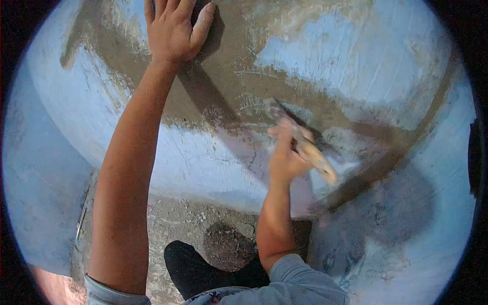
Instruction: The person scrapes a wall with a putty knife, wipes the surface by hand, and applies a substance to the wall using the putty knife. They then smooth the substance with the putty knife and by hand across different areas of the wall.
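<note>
My left hand (173, 33) lies flat against the upper part of the wall, its fingers spread and partly cut off by the top edge of the view. It rests on a brown patch of wall where the pale blue coating (335, 51) is gone. Lower and to the right, my right hand (288, 152) is closed round a scraper (317, 160) with a light wooden handle. The handle points down and to the right. Its far end, blurred by motion, meets the brown, scratched surface (229, 86) up and to the left of my fingers.
Pale blue wall (203, 157) spreads across most of the view, with a dark brown band (376, 175) on the right. Below lies a rough floor (178, 218) with crumbs of debris. A black-clad leg (188, 269) shows near the bottom.
</note>
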Demonstrator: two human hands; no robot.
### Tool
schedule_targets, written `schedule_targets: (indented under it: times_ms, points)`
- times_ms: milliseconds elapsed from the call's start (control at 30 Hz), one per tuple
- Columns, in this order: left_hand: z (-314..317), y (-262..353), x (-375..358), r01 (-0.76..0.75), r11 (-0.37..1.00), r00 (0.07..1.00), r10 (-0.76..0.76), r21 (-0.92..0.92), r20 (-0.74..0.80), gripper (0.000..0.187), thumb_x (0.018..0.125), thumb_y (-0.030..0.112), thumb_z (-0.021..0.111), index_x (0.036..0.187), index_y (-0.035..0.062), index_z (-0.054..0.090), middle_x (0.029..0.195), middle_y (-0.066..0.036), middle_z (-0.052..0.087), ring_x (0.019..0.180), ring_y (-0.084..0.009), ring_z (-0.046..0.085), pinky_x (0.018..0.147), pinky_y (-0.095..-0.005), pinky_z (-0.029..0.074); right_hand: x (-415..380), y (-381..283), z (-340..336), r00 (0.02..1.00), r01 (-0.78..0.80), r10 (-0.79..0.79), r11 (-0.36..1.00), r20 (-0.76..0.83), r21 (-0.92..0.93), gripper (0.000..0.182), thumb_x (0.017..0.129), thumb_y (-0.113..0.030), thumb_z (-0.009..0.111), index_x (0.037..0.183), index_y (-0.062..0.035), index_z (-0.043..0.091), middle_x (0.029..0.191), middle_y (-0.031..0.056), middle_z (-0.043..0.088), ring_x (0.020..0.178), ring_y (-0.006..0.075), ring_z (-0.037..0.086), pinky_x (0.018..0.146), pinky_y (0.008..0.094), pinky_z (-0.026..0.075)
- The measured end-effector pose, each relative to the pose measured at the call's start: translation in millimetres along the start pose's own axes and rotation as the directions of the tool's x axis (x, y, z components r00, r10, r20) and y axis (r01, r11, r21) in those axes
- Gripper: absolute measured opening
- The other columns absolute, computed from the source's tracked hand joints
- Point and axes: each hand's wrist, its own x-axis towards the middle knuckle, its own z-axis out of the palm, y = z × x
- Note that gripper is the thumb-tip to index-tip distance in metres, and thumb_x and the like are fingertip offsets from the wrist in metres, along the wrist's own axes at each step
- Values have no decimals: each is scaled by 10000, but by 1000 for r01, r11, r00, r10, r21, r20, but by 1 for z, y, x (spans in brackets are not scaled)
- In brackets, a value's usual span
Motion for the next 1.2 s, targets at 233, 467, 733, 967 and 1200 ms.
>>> schedule_targets:
  times_ms: [233,467,733,967,1200]
  points:
    - [-2,1,2,4,1000,1000,-5,-12,-8,599,1013,357,473,1582,177,427,1693,-123,293,1567,-400,212,1260,-575,101,8,-8,-20,998,2,-5,999,-69,-39,71,947,-4,701,950,34,641,799,142,728,687,190,718,659,311,597]
    - [4,-2,-1,-1,1000,1000,2,18,-10,612,1003,359,480,1586,180,424,1694,-121,292,1570,-394,210,1259,-577,98,-5,9,-8,996,82,-77,991,49,-103,105,961,-56,709,994,34,666,818,107,753,718,161,706,726,306,572]
    - [1,-3,-1,-4,1000,1000,4,4,-8,618,1003,387,489,1585,190,424,1692,-120,296,1568,-399,215,1258,-585,105,1,2,0,1000,-8,7,999,27,41,55,955,-15,701,956,40,702,846,100,746,699,160,711,678,299,583]
    - [2,-4,-2,-12,1000,1000,12,5,-19,594,1018,370,488,1583,195,428,1694,-116,293,1565,-399,220,1259,-581,110,-4,-1,16,998,6,-4,999,68,-37,115,965,-42,709,1003,61,676,763,116,736,669,154,719,615,271,582]
    - [-1,1,-1,6,1000,1000,-6,-8,-3,605,1010,370,483,1581,180,427,1692,-119,296,1565,-404,216,1263,-576,98,-6,4,-8,993,-107,110,991,-32,80,62,957,-30,712,942,31,707,828,116,753,640,165,710,584,274,578]
